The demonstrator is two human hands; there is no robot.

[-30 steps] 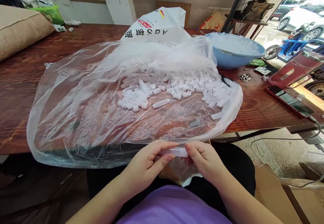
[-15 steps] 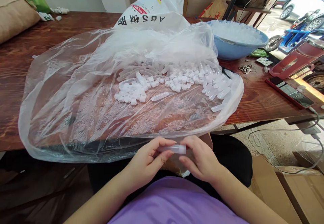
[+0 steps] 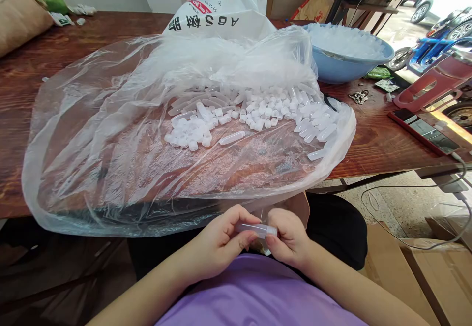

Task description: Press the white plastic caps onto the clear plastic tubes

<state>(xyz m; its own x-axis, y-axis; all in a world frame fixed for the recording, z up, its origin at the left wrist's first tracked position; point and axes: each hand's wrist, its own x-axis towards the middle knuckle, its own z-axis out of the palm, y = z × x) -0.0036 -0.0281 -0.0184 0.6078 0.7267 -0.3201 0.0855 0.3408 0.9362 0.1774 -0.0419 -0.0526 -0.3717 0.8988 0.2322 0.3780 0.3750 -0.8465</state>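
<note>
In front of my lap, my left hand [image 3: 230, 237] pinches a translucent plastic tube [image 3: 254, 229] between thumb and fingers. My right hand [image 3: 289, 237] has its thumb and curled fingers closed around the tube's right end, where a whitish cap [image 3: 272, 231] shows. On the table, inside a large clear plastic bag [image 3: 140, 168], lie many small white caps [image 3: 190, 132] in piles. Loose translucent tubes [image 3: 317, 124] are heaped at the right of the bag's mouth. One single tube [image 3: 232, 137] lies apart, nearer to me.
A blue basin [image 3: 342, 65] full of translucent pieces stands at the back right of the wooden table [image 3: 368, 144]. Keys [image 3: 358, 97], a phone [image 3: 424, 130] and a pink bottle [image 3: 431, 82] lie or stand to the right. A white printed sack [image 3: 221, 9] is behind the bag.
My right thumb and fingers have closed onto the tube's capped end, where they were apart before. Both hands and the tube have come slightly lower, toward my body.
</note>
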